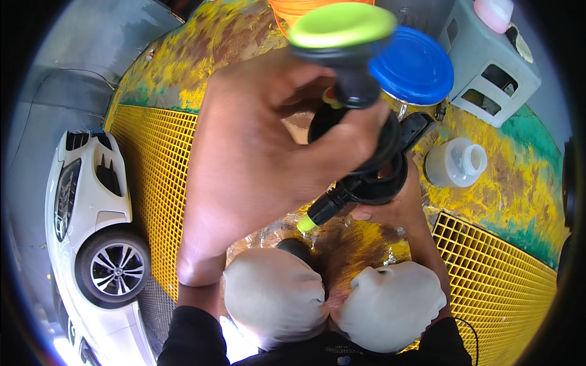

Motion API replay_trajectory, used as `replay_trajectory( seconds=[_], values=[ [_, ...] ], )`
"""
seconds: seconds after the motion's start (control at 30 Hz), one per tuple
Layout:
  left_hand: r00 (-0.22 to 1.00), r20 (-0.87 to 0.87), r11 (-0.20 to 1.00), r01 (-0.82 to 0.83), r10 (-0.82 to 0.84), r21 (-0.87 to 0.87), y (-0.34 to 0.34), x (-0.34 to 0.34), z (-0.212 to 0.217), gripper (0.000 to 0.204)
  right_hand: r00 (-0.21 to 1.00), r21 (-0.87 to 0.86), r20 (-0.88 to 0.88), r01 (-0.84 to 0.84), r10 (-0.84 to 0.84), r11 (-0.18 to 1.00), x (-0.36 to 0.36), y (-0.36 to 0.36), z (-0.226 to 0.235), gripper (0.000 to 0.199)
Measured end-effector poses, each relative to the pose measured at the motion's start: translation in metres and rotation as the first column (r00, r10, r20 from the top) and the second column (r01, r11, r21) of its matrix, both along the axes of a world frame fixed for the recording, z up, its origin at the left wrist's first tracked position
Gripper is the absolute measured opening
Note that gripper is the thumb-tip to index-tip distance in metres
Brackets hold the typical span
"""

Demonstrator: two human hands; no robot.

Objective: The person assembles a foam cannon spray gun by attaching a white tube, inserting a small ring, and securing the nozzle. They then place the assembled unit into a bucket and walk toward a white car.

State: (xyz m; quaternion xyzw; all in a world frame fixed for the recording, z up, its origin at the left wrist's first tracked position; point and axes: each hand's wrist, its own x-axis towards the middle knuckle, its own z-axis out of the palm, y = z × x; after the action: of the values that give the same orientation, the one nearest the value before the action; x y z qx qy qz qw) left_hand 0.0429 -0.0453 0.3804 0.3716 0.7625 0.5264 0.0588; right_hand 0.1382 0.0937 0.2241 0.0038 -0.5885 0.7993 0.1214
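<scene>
left hand [256, 165] gripping sprayer pump [351, 79], upright, handle up, nozzle down-left

Matt black plastic sprayer head [366, 165] (glossy blue lid [415, 67] behind), worn painted floor [519, 177].

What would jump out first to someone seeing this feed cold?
The left hand, huge at centre, grips a black sprayer pump head with a lime-green knob. The right hand steadies it from below. At the left edge sits a white car beside the yellow grating; a blue lid lies at upper right.
</scene>
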Motion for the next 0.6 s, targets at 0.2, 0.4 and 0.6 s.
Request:
replay_trajectory(
  seconds=[0.2,0.4,0.6],
  values=[
    [0.996,0.068,0.994,0.056,-0.062,0.092,0.011,-0.002,0.005,0.025,1.0,0.063,-0.012,-0.005,0.006,0.998,0.001,0.001,0.002,0.098],
    [1.0,-0.015,0.983,-0.015,0.012,-0.183,0.009,-0.002,0.015,0.025,0.989,-0.007,0.089,-0.121,0.121,0.993,0.007,0.006,0.005,0.102],
    [1.0,0.019,0.978,-0.01,0.015,-0.207,0.01,0.001,0.021,0.026,0.997,0.012,0.024,-0.07,0.07,0.997,0.007,0.006,0.008,0.103]
  ],
)
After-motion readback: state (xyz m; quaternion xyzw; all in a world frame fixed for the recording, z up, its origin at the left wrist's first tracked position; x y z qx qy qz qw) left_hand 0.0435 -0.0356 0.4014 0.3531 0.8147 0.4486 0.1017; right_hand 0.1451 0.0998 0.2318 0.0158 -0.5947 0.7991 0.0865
